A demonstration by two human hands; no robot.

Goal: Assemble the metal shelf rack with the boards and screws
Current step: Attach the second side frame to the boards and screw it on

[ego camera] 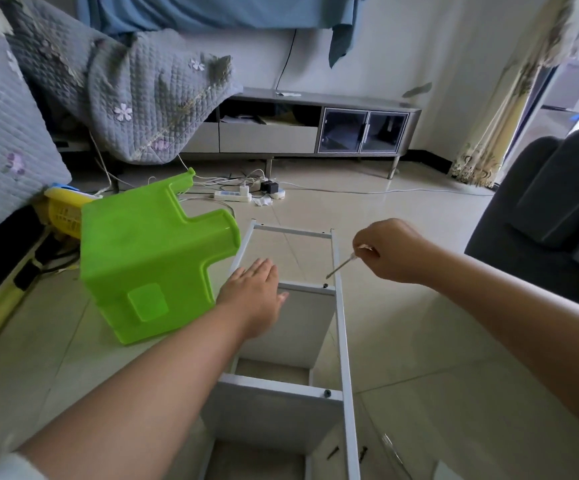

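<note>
The white metal shelf rack [342, 323] lies on its side on the tiled floor, running from the bottom of the view toward the middle. Two white boards [281, 410] sit between its rails, each with a dark screw [325, 286] at the right rail. My left hand [255, 292] rests flat, fingers straight, on the left rail beside the upper board. My right hand [390, 251] grips a thin screwdriver [341, 265] whose tip points down at the upper screw.
A green plastic stool [153, 261] lies tipped on its side just left of the rack. Loose screws [333, 452] and a small bag lie on the floor at the bottom right. A power strip [232, 195] with cables, a TV cabinet [315, 129], and a dark sofa [551, 220] surround the area.
</note>
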